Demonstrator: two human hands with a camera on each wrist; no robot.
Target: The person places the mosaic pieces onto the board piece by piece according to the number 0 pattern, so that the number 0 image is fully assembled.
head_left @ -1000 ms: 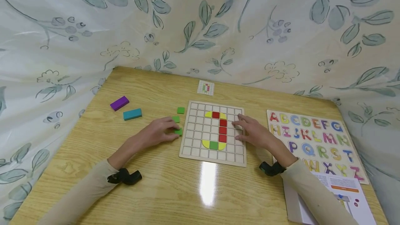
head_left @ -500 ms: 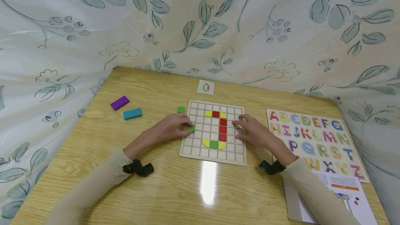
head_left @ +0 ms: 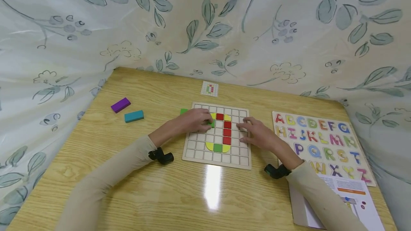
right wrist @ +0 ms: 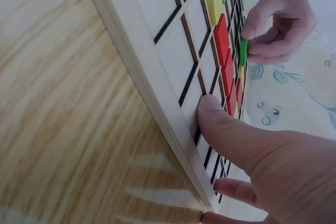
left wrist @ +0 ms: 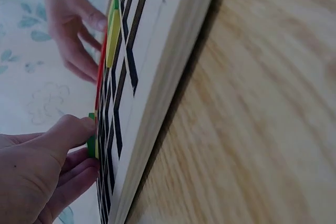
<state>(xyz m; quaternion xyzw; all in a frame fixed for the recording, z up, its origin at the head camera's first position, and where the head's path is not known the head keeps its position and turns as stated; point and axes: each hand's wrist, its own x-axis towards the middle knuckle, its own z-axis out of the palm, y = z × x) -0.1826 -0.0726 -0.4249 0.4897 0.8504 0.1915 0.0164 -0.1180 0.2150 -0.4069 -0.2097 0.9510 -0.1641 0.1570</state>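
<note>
My left hand (head_left: pixel 198 119) pinches a green square tile (left wrist: pixel 92 142) between thumb and fingers at the upper left of the coloured shape on the wooden grid board (head_left: pixel 199 155). The shape curves from red square tiles (head_left: pixel 227 132) to yellow rounded corner tiles (head_left: pixel 226 148) and one green square tile (head_left: pixel 217 148) at the bottom. My right hand (head_left: pixel 260 134) rests on the board's right side, its thumb (right wrist: pixel 212 106) lying on the grid and its fingers spread. Another green tile (head_left: pixel 184 111) lies left of the board, partly behind my left hand.
A small pattern card (head_left: pixel 209 88) lies beyond the board. Purple (head_left: pixel 120 105) and blue (head_left: pixel 134 116) blocks lie to the left. An alphabet puzzle board (head_left: pixel 316 138) and a printed box (head_left: pixel 356 202) lie at the right, under and beside my right forearm.
My left hand has moved right from the loose green tiles beside the board onto the grid, carrying a green tile to the shape's upper left. My right hand has stayed in place.
</note>
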